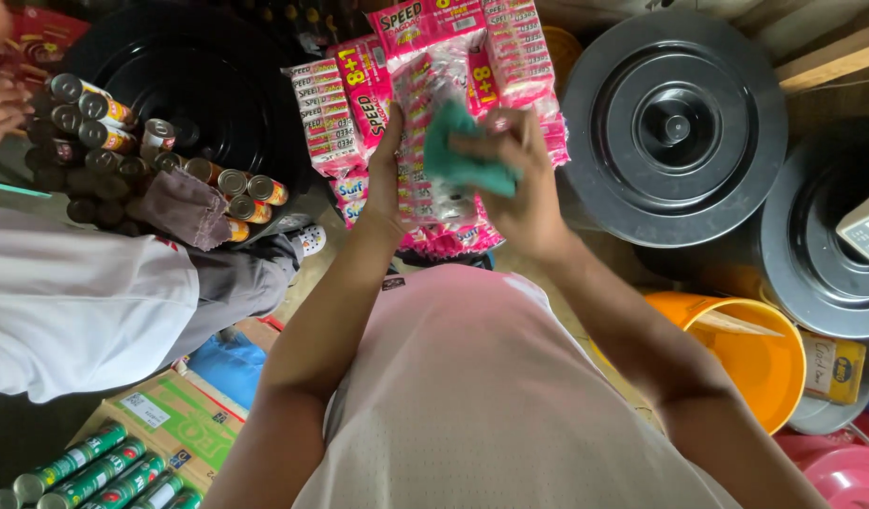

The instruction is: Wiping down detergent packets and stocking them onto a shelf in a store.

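Between the hands, a green cloth (465, 155) sits pinched in the closed right hand (519, 179); the open left hand (385, 184) steadies upright pink packs (425, 123). Right, an orange bucket (778, 368).

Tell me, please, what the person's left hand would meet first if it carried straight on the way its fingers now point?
The left hand already lies against the pink strip of sachet packs, fingers pointing up along it. Going on, it would most likely slide into the pink multipacks stacked just above, though depth is hard to judge here.

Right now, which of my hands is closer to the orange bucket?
Right. The right hand, holding the green cloth, is nearer the orange bucket; the left hand is farther, across the pink packets.
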